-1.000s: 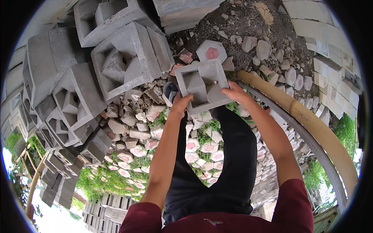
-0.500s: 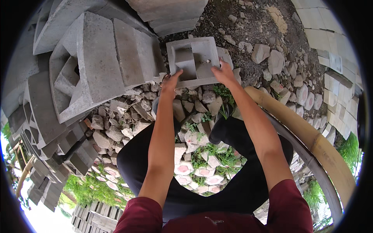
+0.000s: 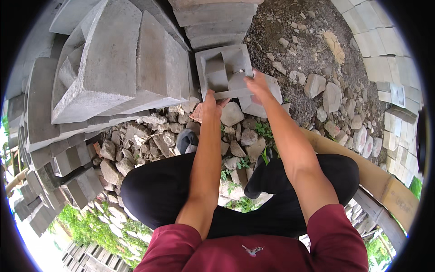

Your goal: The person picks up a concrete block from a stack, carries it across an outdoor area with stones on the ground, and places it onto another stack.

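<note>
Between both hands is a grey concrete block (image 3: pixel 239 81) with square hollows divided by a web. My left hand (image 3: pixel 213 105) grips its near left corner, thumb up on the edge and fingers tucked underneath. On the right side, my right hand (image 3: pixel 257 86) is closed around the block's edge, the fingers partly hidden. Just left of it rises a stack of larger grey concrete blocks (image 3: pixel 158 59), close against the held one. Beneath and to the right lies a flat grey slab (image 3: pixel 263 97), partly covered by the block and my right hand.
Broken stones (image 3: pixel 136 140) cover the ground between my feet and the stack. A thick bamboo pole (image 3: pixel 358 163) runs along my right. Pale stacked blocks (image 3: pixel 380 36) stand at far right, beyond dark soil with loose rocks (image 3: pixel 326 93). More concrete blocks (image 3: pixel 219 22) stand ahead.
Still held in both hands, the block has turned slightly and sits closer to the stack. My left hand has shifted right along its near edge. More of the slab beneath shows.
</note>
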`<state>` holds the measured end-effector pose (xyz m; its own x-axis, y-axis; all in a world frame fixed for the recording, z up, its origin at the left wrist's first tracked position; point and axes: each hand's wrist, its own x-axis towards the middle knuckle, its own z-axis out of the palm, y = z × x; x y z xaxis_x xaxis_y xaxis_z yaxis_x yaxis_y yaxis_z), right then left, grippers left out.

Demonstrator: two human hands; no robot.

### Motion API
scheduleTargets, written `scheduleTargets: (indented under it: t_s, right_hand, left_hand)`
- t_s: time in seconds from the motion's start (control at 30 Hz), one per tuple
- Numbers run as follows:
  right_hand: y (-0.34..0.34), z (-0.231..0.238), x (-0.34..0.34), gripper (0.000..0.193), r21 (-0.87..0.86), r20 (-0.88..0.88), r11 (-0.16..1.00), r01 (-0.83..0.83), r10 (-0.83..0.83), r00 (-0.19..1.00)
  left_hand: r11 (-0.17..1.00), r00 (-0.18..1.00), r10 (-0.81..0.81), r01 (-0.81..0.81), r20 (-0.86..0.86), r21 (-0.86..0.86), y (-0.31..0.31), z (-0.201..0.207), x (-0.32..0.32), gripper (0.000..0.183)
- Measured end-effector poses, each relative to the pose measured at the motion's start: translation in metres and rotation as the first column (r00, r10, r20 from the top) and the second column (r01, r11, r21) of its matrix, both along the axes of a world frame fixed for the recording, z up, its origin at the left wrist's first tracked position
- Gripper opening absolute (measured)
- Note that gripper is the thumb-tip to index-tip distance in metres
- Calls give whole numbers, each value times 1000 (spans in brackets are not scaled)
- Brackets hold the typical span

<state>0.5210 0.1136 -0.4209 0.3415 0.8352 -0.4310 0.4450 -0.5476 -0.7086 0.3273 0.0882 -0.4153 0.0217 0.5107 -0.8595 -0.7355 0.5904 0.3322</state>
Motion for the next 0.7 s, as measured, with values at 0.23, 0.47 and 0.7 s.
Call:
scheduleTargets:
  t_s: [0.23,0.47,0.7]
  right_hand:
    - [19,-2,-11,59,50,-60,997,-61,64,996]
    - [31,-25,-6,62,82,202,988,-134,116,973]
    - [41,19,-28,67,-164,213,945,-284,315,925]
  left_hand:
    - [1000,999,-7,8,-40,25,25,-13,-10,40]
    - [997,997,-72,72,-28,20,29,-20,-11,45]
    - [998,998,55,-55,-20,-35,24,-30,-26,49]
